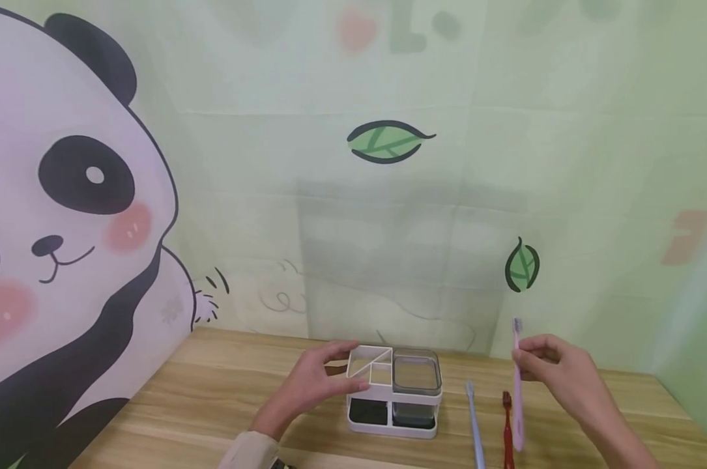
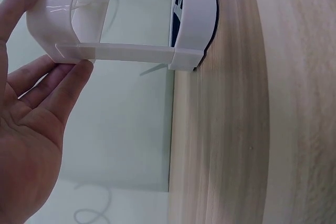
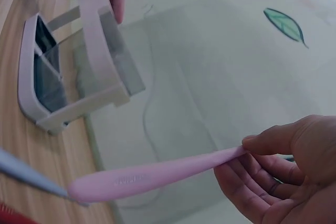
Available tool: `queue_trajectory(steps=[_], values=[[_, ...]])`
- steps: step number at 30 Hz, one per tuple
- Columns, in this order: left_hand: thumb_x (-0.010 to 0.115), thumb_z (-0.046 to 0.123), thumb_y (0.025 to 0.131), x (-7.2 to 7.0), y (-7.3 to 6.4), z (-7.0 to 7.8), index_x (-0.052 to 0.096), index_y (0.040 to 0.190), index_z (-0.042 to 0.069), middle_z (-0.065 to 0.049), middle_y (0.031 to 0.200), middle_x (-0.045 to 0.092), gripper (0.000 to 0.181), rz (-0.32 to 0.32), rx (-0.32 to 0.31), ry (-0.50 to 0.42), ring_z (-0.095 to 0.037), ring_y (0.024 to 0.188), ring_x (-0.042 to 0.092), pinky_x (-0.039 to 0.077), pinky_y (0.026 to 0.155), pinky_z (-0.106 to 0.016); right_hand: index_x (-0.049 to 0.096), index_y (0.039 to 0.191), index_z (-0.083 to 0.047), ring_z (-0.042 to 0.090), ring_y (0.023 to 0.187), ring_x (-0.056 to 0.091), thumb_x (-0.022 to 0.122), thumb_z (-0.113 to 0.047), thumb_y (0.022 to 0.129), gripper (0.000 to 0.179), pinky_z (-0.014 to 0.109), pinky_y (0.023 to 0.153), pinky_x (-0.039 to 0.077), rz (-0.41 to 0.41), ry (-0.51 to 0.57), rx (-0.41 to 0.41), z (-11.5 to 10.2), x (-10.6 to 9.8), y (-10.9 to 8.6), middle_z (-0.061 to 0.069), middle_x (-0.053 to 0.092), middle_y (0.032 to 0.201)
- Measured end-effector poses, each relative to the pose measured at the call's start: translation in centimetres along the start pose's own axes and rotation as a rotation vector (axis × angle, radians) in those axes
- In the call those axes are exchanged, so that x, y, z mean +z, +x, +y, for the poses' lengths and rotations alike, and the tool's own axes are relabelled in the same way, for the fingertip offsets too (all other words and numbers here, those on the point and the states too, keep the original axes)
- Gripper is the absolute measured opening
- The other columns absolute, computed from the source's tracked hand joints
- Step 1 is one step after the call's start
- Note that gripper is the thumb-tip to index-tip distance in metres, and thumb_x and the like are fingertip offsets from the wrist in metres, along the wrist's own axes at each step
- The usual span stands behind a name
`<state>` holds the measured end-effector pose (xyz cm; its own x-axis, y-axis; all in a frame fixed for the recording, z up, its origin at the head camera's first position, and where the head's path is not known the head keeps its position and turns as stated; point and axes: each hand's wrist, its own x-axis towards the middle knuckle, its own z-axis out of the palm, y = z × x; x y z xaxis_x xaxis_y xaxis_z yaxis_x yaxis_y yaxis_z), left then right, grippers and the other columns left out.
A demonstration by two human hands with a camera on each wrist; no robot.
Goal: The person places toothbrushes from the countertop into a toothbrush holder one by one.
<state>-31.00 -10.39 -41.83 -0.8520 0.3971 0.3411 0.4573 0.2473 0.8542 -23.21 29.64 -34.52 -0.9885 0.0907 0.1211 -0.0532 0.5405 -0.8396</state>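
A white toothbrush holder (image 1: 395,393) with a divided top and a clear grey cup (image 1: 416,372) set in its right side stands on the table. My left hand (image 1: 320,378) holds its upper left part, thumb at the front and fingers behind; the left wrist view shows the fingertips on the white frame (image 2: 60,11). To the right, my right hand (image 1: 555,368) pinches a pink toothbrush (image 1: 518,404) between thumb and fingers. It is upright, bristles up, apart from the holder. In the right wrist view its handle (image 3: 142,177) points left.
On the wooden table (image 1: 183,404), a blue toothbrush (image 1: 474,423) and a red toothbrush (image 1: 508,430) lie between the holder and my right hand. Behind the table hangs a pale green cloth (image 1: 242,163) with a printed panda and leaves.
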Motion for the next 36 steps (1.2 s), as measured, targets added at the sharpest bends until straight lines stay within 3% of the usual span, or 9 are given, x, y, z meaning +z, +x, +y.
queue_trajectory(steps=[8,13,26,36], values=[[0.093,0.022,0.083,0.1,0.0,0.1,0.064,0.143,0.0,-0.021,0.143,0.062,0.07,-0.002,0.003,-0.005,-0.04,0.126,0.064,0.058,0.102,-0.049,0.064,0.128,0.006,0.015,0.091,0.075,0.073,-0.03,0.104,0.044,0.023,0.084,0.061,0.047,0.087,-0.107,-2.4,1.2,0.1,0.01,0.076,0.11],[0.093,0.023,0.084,0.1,0.0,0.1,0.064,0.143,-0.001,-0.021,0.143,0.062,0.071,-0.002,0.0,-0.001,-0.041,0.126,0.064,0.06,0.1,-0.045,0.064,0.126,0.008,0.015,0.09,0.075,0.073,-0.024,0.104,0.039,0.023,0.084,0.062,0.058,0.16,-0.175,-4.1,1.8,0.3,0.011,0.076,0.109],[0.093,0.024,0.084,0.0,-0.2,0.1,0.064,0.143,-0.001,-0.021,0.143,0.063,0.07,-0.005,0.0,0.003,-0.04,0.126,0.064,0.06,0.1,-0.046,0.065,0.123,0.008,0.015,0.087,0.075,0.074,-0.017,0.103,0.033,0.024,0.083,0.063,0.059,0.25,-0.246,-7.3,4.1,1.1,0.014,0.076,0.107],[0.093,0.025,0.085,-0.1,-0.1,0.2,0.063,0.144,0.0,-0.021,0.144,0.062,0.071,-0.01,-0.005,0.011,-0.042,0.125,0.065,0.062,0.096,-0.039,0.066,0.118,0.009,0.016,0.087,0.076,0.073,-0.013,0.103,0.028,0.026,0.086,0.063,0.069,0.33,-0.308,-9.4,6.3,2.0,0.021,0.074,0.109]])
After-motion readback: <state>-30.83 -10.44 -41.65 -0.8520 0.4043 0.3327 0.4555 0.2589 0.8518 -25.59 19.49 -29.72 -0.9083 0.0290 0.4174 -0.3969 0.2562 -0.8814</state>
